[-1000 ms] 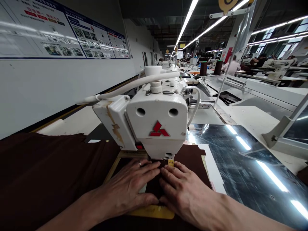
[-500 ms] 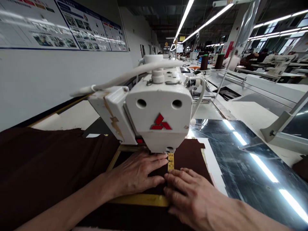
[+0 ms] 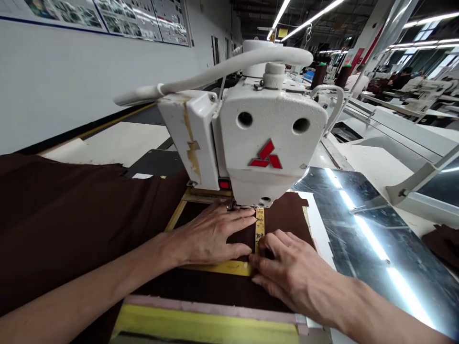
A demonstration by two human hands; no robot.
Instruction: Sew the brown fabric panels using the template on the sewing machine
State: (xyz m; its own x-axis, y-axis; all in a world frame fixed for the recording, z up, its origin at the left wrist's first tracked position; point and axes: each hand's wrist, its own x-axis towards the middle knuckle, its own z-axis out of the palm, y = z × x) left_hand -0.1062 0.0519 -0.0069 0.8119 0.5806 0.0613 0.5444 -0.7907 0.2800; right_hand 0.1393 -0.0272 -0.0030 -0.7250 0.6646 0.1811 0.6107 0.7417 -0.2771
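My left hand [image 3: 215,234] lies flat with its fingers spread on dark brown cloth, inside a yellow frame [image 3: 229,267], just under the head of a white sewing machine [image 3: 272,138]. Its fingertips reach a yellow strip with black writing [image 3: 259,224]. On the right side of that strip, my right hand [image 3: 287,263] rests with bent fingers on the frame's near right corner; whether its fingertips pinch anything is hidden. The brown cloth [image 3: 71,210] spreads far to the left. The needle area is mostly hidden behind my left fingers.
A glossy dark plate [image 3: 362,229] lies at the right, with a metal stand [image 3: 405,191] beyond it. Yellow and pink edging [image 3: 208,320] crosses the near edge. Thread cones [image 3: 318,76] stand behind the machine. People sit at far workstations.
The view has tilted down and shifted, so the machine appears higher and further right. The near yellow edging has come into view. My right hand's fingers are more bent; my left stays flat.
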